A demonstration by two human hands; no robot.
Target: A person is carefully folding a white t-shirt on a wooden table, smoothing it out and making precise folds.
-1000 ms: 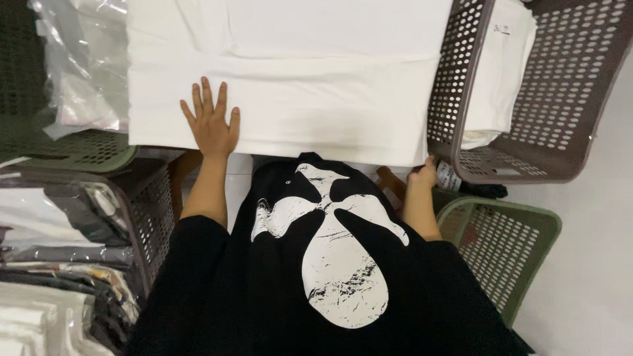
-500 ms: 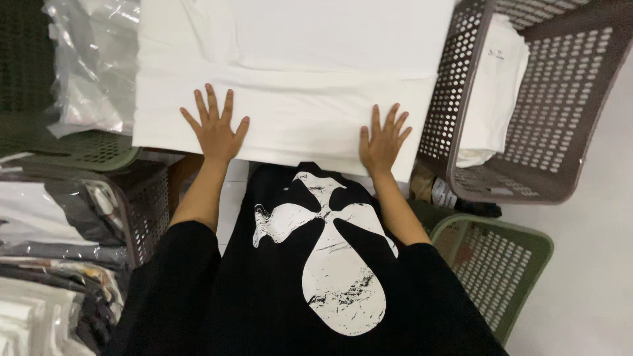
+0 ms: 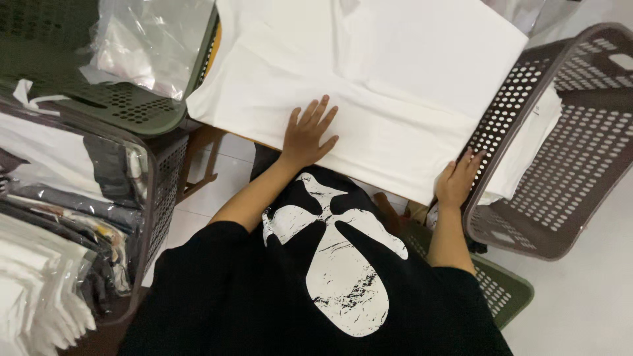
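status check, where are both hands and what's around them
Left hand flat, fingers spread, on the white garment. Right hand at the garment's corner, against the brown basket rim. Green basket of clear bags on the left.

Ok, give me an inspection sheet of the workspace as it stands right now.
Surface: table, almost wholly covered by cloth.
Job's things: white garment spread flat.
Clutter: clear plastic bags on green basket.
Hands: left hand flat on the garment, fingers spread; right hand at the garment's corner, against brown basket.
Cables: nothing seen.
Surroundings: bagged clothes bin on the left, second green basket on the floor.
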